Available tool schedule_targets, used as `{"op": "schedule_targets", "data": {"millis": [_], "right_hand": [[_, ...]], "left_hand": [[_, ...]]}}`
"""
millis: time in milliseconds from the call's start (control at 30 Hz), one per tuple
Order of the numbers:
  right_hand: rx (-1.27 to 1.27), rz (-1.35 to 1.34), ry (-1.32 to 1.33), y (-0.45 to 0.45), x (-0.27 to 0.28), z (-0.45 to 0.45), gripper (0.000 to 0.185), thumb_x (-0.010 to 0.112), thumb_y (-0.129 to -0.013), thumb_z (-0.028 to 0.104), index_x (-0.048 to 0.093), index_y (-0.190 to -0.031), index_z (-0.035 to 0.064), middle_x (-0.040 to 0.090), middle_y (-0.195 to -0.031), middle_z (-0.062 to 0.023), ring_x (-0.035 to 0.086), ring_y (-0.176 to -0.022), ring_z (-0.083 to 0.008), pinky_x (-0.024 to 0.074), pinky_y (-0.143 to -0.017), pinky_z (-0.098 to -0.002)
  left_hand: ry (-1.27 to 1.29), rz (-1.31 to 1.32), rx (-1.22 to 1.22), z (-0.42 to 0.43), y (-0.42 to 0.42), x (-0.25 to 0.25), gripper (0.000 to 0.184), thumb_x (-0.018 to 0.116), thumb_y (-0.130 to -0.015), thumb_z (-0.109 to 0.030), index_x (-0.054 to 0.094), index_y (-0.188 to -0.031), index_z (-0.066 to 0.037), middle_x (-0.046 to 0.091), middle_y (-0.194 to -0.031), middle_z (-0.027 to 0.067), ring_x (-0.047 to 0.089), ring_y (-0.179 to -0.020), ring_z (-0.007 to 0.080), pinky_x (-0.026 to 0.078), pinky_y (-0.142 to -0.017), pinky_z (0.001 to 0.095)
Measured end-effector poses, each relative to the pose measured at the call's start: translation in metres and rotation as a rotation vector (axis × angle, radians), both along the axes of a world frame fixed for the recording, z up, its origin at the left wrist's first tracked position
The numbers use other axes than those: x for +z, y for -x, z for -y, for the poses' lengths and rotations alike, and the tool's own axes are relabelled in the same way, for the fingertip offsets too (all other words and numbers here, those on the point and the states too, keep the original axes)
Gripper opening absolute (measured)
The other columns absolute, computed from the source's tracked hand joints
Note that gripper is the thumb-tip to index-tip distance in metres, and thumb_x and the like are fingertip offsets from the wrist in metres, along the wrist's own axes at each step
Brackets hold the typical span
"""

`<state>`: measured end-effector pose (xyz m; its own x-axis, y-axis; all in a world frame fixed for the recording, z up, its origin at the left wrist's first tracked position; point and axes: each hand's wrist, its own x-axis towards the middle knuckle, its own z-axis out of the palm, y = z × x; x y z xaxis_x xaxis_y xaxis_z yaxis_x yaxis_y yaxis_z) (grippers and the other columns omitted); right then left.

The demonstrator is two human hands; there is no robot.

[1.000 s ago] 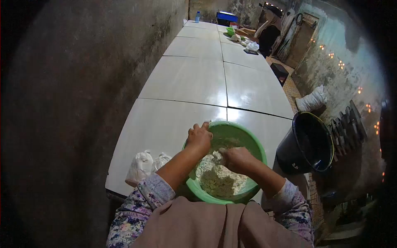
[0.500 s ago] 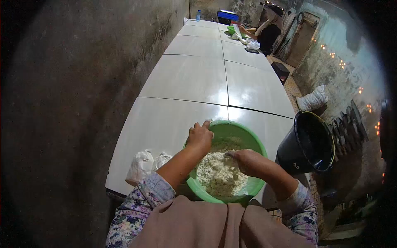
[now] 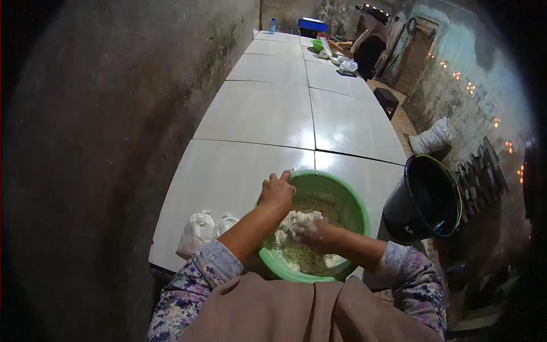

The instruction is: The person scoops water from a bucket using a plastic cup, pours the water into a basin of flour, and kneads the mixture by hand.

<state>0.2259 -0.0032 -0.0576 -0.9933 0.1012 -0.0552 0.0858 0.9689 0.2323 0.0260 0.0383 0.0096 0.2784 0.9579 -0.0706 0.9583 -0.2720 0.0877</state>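
Observation:
A green bowl [image 3: 360,212] stands on the tiled table close against my body. Crumbly, pale floury dough [image 3: 305,218] lies inside it, heaped toward the left side. My left hand [image 3: 277,192] grips the bowl's far left rim, its fingers bent over the edge. Down in the bowl, my right hand [image 3: 318,235] is pressed into the dough; its fingers are smeared by motion and partly covered by the mixture. Left of the bowl, beside my left forearm, sit two plastic bags of white powder [image 3: 196,232].
The white tiled table [image 3: 256,111] stretches away along a wall. At right stands a black bucket [image 3: 407,208], with a white sack [image 3: 431,137] behind it. At the far end a person [image 3: 370,48] works near another green bowl [image 3: 317,45] and a blue-topped box [image 3: 313,25].
My right hand has moved left and inward through the dough, pushing it toward the bowl's left side and baring the bottom right. My left hand stays on the rim.

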Motion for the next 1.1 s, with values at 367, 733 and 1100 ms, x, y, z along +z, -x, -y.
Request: {"op": "schedule_targets", "data": {"millis": [367, 733, 1100], "right_hand": [[-0.777, -0.053, 0.548, -0.012, 0.041, -0.037, 0.029, 0.055, -0.086, 0.017, 0.056, -0.113, 0.0072, 0.065, -0.089, -0.0184, 0.065, -0.083, -0.036, 0.0507, -0.07, -0.0467], [-0.559, 0.451, 0.532, -0.036, 0.041, 0.022, 0.082, 0.073, -0.07, 0.015, 0.034, -0.141, 0.0041, 0.046, -0.132, -0.026, 0.056, -0.11, -0.0382, 0.0481, -0.091, -0.0438], [-0.876, -0.24, 0.75, 0.025, 0.077, 0.015, 0.037, 0.053, -0.082, 0.001, 0.054, -0.118, 0.0061, 0.063, -0.103, -0.0223, 0.062, -0.095, -0.0405, 0.0492, -0.08, -0.0487]], "left_hand": [[-0.068, 0.046, 0.002, -0.002, 0.001, -0.012, 0.035, 0.064, -0.074, -0.004, 0.073, -0.104, -0.02, 0.045, -0.132, 0.0058, 0.05, -0.107, 0.0288, 0.045, -0.093, 0.04], [-0.035, -0.034, -0.011, 0.0, -0.002, -0.003, 0.037, 0.067, -0.07, -0.001, 0.072, -0.102, -0.019, 0.038, -0.139, 0.0084, 0.05, -0.107, 0.0305, 0.047, -0.092, 0.0407], [-0.108, -0.011, -0.051, -0.004, 0.002, -0.013, 0.028, 0.059, -0.079, -0.007, 0.074, -0.1, -0.019, 0.045, -0.135, 0.0088, 0.052, -0.104, 0.0299, 0.047, -0.091, 0.0405]]}}
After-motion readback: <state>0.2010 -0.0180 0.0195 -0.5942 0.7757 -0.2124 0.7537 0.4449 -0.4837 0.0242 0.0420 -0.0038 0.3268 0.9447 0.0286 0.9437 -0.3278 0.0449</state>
